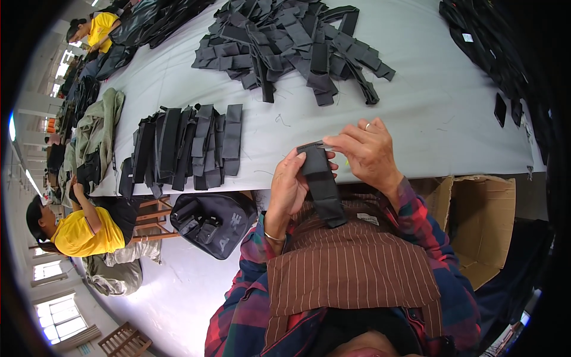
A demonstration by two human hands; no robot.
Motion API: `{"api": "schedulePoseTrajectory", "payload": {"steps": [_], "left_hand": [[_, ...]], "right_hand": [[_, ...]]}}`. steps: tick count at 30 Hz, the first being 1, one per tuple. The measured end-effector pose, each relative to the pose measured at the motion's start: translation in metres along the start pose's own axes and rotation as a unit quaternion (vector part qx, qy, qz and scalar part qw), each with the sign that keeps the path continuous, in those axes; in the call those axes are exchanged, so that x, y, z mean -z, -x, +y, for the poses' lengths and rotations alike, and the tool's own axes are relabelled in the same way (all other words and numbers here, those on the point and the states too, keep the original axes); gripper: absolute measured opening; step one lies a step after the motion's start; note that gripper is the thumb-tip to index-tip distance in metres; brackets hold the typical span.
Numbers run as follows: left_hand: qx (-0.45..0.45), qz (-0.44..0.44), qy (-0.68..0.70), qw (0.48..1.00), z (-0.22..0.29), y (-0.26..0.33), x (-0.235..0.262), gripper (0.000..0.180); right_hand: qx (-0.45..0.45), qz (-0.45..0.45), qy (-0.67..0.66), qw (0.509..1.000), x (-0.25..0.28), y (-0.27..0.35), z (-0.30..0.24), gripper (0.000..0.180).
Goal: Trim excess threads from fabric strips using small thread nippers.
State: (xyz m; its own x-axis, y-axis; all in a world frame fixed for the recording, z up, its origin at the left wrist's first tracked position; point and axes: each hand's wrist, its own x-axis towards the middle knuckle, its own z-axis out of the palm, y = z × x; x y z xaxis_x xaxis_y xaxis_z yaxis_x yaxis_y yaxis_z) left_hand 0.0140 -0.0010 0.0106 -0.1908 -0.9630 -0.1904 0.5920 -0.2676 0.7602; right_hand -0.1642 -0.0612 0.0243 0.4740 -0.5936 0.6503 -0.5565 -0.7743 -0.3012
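A dark grey-black fabric strip (324, 189) hangs from my left hand (289, 183) just in front of the table's near edge. The thumb lies on its face near the upper end, and fingertips show along its right side. My right hand (372, 153), with a ring on one finger, is closed in a pinch at the strip's upper corner; what sits between those fingertips is too small to make out. On the white table (404, 119), a neat row of similar strips (199, 146) lies to the left, and a loose heap of strips (279, 44) spreads farther back.
Dark garments (476, 41) and a black phone-like object (500, 110) lie at the right. An open cardboard box (485, 226) stands below the table edge. A black bag (223, 229) rests on a wooden chair (151, 220). Two people in yellow work at the left.
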Motion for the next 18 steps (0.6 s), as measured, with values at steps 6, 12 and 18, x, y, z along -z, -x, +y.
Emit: {"api": "schedulePoseTrajectory", "payload": {"steps": [6,12,18], "left_hand": [[0.006,-0.003,-0.002,1.0,-0.001,0.0,0.001,0.039],[0.038,0.032,0.067,0.997,-0.011,-0.004,0.014,0.045],[0.06,0.008,0.132,0.989,-0.013,-0.004,0.016,0.046]], "right_hand": [[-0.005,-0.024,-0.008,1.0,-0.004,0.001,0.003,0.026],[-0.106,-0.022,-0.194,0.975,-0.007,-0.004,-0.013,0.022],[-0.227,-0.1,-0.276,0.929,-0.016,-0.005,-0.008,0.012]]}}
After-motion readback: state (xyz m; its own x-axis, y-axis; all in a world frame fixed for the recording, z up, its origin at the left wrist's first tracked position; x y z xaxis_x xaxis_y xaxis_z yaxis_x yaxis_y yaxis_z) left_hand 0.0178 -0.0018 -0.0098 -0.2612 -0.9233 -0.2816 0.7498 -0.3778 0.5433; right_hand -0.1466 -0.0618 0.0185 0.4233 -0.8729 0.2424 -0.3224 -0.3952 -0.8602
